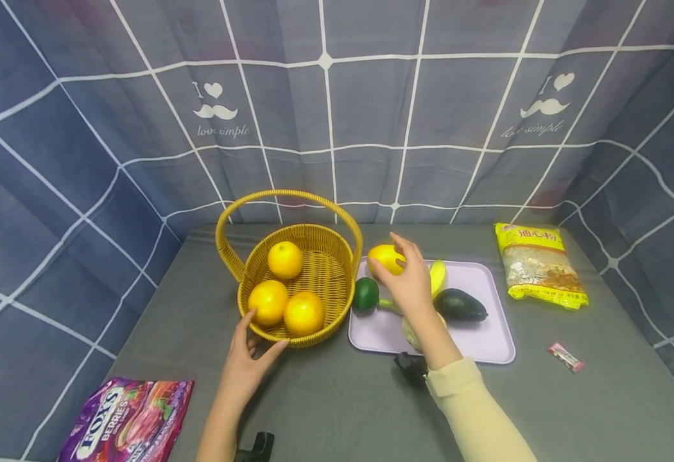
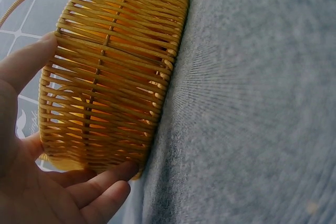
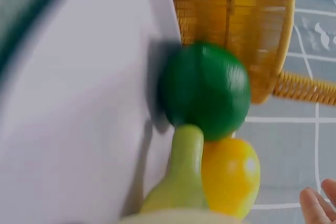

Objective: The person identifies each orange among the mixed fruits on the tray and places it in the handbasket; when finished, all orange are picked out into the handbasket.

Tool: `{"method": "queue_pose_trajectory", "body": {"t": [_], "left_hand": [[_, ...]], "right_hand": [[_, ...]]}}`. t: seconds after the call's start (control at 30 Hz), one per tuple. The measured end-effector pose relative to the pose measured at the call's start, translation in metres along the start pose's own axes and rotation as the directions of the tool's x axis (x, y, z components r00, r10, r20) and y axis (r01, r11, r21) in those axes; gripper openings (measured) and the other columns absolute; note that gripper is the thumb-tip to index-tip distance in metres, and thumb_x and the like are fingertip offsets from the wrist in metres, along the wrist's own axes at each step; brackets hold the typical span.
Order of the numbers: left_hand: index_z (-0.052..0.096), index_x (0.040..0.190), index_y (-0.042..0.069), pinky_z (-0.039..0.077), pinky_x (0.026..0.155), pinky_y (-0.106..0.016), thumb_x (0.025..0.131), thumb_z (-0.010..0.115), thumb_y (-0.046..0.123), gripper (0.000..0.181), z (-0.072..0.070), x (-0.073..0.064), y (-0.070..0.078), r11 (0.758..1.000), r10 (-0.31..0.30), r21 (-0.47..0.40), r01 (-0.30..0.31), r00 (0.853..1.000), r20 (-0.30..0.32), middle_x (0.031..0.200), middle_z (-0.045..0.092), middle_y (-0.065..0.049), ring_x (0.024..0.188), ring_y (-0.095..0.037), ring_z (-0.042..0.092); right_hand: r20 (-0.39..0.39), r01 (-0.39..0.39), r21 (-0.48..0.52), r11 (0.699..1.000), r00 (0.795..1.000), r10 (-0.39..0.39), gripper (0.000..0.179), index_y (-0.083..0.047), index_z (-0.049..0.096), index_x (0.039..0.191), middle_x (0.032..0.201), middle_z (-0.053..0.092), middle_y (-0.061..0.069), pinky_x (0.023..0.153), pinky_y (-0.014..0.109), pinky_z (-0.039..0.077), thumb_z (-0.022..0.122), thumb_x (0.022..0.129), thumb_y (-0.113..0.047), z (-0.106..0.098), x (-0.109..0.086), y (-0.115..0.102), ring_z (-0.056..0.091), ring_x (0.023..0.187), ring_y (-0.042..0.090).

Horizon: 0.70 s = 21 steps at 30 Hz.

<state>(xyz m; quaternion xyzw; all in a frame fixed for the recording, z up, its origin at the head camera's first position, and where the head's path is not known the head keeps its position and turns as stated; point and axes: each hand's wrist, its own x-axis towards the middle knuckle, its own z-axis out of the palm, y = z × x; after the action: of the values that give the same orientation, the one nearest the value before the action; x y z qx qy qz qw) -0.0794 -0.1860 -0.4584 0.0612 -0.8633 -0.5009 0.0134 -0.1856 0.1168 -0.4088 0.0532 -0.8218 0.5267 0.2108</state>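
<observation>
My left hand (image 1: 247, 359) touches the near-left side of the yellow wicker basket (image 1: 337, 298), its thumb and fingers spread against the weave and rim. Inside the basket lie three oranges (image 1: 304, 314). Over the lilac tray (image 1: 495, 333), my right hand (image 1: 409, 279) hovers around a yellow oval fruit (image 1: 384, 258); in the right wrist view its fingertips (image 3: 315, 208) stand apart from that fruit. Beside it sit a dark green round fruit (image 3: 205, 90) and a light green, neck-like piece (image 3: 186, 153). Part of the tray's contents is hidden under my right wrist.
A dark, elongated vegetable (image 1: 459, 305) and a yellow curved piece (image 1: 438, 277) also lie on the tray. To the right are a yellow pasta bag (image 1: 540, 264) and a small pink packet (image 1: 565, 357). A purple candy bag (image 1: 129, 420) lies front left. Checked cloth (image 1: 360, 109) walls the back and sides.
</observation>
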Motion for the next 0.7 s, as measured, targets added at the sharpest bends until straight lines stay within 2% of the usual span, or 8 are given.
{"method": "queue_pose_trajectory", "body": {"t": [0.23, 0.57, 0.7], "left_hand": [[0.016, 0.154, 0.027, 0.035, 0.104, -0.057, 0.082, 0.072, 0.051, 0.094, 0.000, 0.000, 0.001, 1.000, -0.004, -0.007, 0.004, 1.000, 0.006, 0.155, 0.016, -0.020, 0.129, -0.042, 0.042], [0.016, 0.154, 0.027, 0.034, 0.105, -0.057, 0.082, 0.073, 0.050, 0.094, -0.001, -0.001, 0.001, 1.000, -0.003, -0.018, 0.003, 1.000, 0.011, 0.156, 0.016, -0.019, 0.130, -0.042, 0.041], [0.016, 0.154, 0.027, 0.034, 0.105, -0.056, 0.082, 0.073, 0.051, 0.095, -0.001, -0.001, 0.001, 1.000, -0.005, -0.009, 0.006, 1.000, 0.009, 0.156, 0.016, -0.019, 0.129, -0.042, 0.041]], "right_hand": [[0.022, -0.092, -0.154, 0.984, 0.995, 0.097, 0.077, -0.012, 0.044, 0.143, 0.140, 0.047, 0.012, 0.101, 0.047, 0.042, 0.077, 0.080, -0.041, -0.003, 0.020, 0.016, 0.049, 0.123, 0.034], [0.076, -0.162, -0.252, 0.954, 0.980, 0.186, 0.085, -0.008, 0.039, 0.146, 0.146, 0.040, 0.017, 0.107, 0.054, 0.032, 0.075, 0.080, -0.047, 0.003, 0.034, 0.031, 0.041, 0.130, 0.036], [0.113, -0.194, -0.282, 0.940, 0.966, 0.233, 0.087, -0.007, 0.038, 0.146, 0.147, 0.038, 0.019, 0.108, 0.055, 0.029, 0.075, 0.079, -0.048, 0.003, 0.038, 0.034, 0.037, 0.133, 0.038]]}}
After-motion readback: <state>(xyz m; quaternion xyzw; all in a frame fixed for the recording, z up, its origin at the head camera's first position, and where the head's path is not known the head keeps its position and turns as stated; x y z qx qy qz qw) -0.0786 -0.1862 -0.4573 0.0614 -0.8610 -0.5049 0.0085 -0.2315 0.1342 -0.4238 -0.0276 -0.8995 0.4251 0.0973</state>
